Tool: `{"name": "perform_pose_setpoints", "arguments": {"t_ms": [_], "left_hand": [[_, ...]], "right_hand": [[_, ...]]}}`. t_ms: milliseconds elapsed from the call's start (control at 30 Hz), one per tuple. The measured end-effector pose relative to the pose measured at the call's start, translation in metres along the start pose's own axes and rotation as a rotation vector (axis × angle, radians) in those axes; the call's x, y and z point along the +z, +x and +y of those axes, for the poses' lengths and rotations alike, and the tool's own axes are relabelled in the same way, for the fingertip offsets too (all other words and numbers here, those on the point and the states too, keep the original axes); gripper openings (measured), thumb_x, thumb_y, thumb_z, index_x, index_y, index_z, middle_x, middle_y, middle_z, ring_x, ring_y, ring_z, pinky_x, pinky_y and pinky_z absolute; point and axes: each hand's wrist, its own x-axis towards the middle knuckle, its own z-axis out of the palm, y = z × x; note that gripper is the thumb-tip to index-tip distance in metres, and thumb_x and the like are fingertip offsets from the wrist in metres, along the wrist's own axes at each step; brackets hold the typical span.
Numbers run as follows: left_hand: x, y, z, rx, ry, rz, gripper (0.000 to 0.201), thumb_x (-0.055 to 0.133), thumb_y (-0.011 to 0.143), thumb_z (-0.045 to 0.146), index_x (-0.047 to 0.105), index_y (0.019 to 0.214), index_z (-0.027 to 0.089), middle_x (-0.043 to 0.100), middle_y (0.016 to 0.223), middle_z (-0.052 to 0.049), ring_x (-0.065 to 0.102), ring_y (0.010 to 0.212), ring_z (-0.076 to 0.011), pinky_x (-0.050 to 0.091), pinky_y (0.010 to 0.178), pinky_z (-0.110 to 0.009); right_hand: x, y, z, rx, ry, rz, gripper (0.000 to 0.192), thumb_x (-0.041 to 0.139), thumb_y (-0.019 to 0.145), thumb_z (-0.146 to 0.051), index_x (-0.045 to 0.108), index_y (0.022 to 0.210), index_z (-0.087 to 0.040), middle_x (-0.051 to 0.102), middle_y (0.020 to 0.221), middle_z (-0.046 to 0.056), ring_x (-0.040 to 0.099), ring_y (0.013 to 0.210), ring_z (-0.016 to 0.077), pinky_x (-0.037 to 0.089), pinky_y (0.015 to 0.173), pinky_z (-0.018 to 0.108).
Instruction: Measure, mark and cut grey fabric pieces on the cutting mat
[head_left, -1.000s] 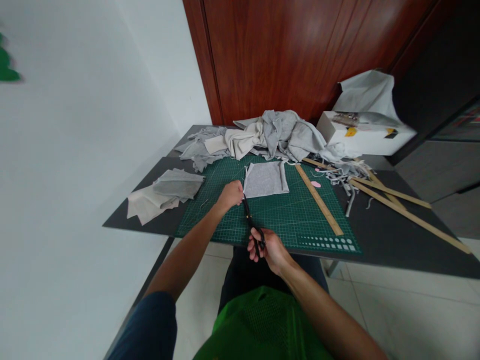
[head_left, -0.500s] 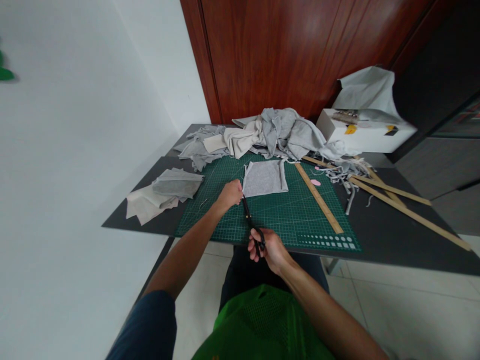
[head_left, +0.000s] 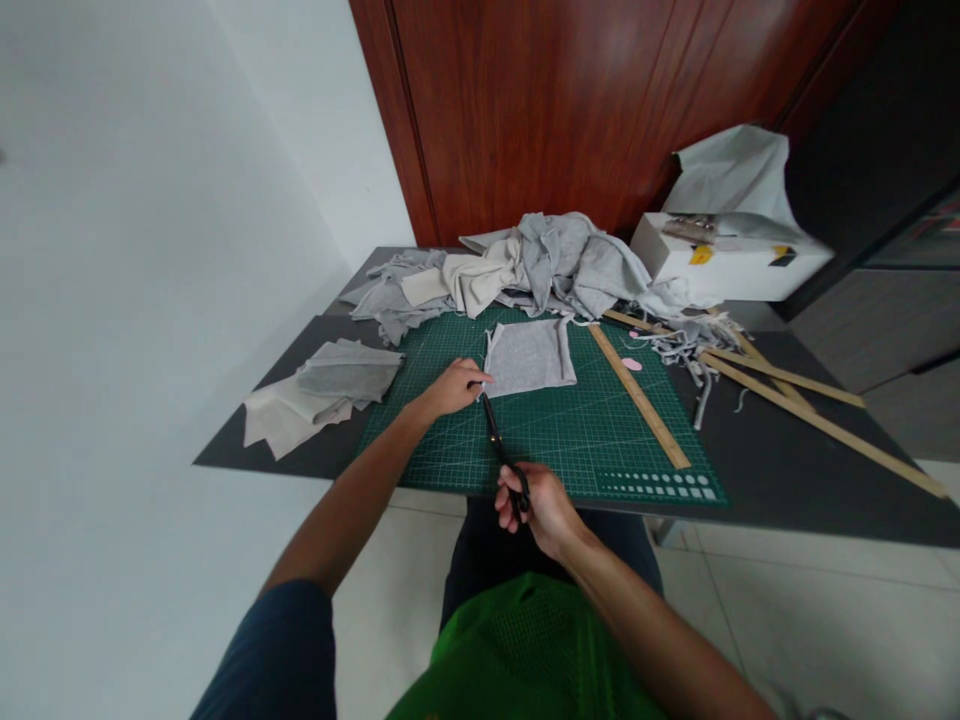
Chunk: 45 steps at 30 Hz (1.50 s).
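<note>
My right hand is closed around the handles of black scissors, which point away from me over the green cutting mat. Their tips reach the near left corner of a light grey square of cloth lying flat on the mat. At that same corner is my left hand, its fingers stretched and a gap showing between them. One fingertip touches the cloth's edge. Whether the blades have cloth between them is too small to see.
A wooden ruler lies right of the cloth. Crumpled grey and cream fabric is heaped at the back. Folded pieces lie left. More wooden strips, cloth scraps and a white box are at right.
My left hand has loosened from a closed pinch at the cloth's corner, its fingers now stretched out. The scissors and my right hand have hardly moved. The view has shifted slightly.
</note>
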Motion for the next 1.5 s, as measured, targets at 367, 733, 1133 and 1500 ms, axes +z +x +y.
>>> {"name": "perform_pose_setpoints", "arguments": {"t_ms": [367,733,1133,1500], "left_hand": [[0.008,-0.006,-0.015,-0.091,-0.179,0.119,0.012,0.070,0.089,0.022,0.078,0.080,0.018,0.069,0.082,-0.002,0.064,0.077,-0.0136,0.051,0.077,-0.025],[0.007,-0.012,-0.011,-0.148,-0.246,0.119,0.007,0.072,0.083,0.015,0.078,0.084,0.018,0.067,0.089,-0.001,0.061,0.074,-0.0112,0.051,0.077,-0.023],[0.008,-0.011,-0.014,-0.141,-0.250,0.119,0.006,0.074,0.081,0.015,0.079,0.085,0.017,0.067,0.088,-0.001,0.061,0.075,-0.0115,0.050,0.077,-0.024],[0.006,-0.011,-0.010,-0.160,-0.240,0.111,0.008,0.074,0.079,0.014,0.079,0.084,0.018,0.067,0.089,-0.001,0.062,0.075,-0.0120,0.051,0.078,-0.024]], "right_hand": [[0.004,-0.002,0.003,0.006,0.045,0.000,0.057,0.084,0.065,-0.069,0.061,0.079,-0.019,0.067,0.058,0.001,0.059,0.042,0.0150,0.040,0.038,0.025],[0.014,0.011,-0.002,-0.008,0.036,0.010,0.057,0.085,0.066,-0.068,0.060,0.080,-0.018,0.068,0.059,0.002,0.060,0.043,0.0151,0.040,0.038,0.024],[0.018,0.018,-0.007,-0.006,-0.036,0.043,0.049,0.080,0.071,-0.063,0.060,0.078,-0.019,0.067,0.059,0.002,0.061,0.043,0.0152,0.038,0.038,0.024],[0.020,0.025,-0.011,0.006,-0.043,0.052,0.041,0.078,0.072,-0.056,0.062,0.075,-0.019,0.067,0.057,0.003,0.060,0.042,0.0156,0.039,0.038,0.025]]}}
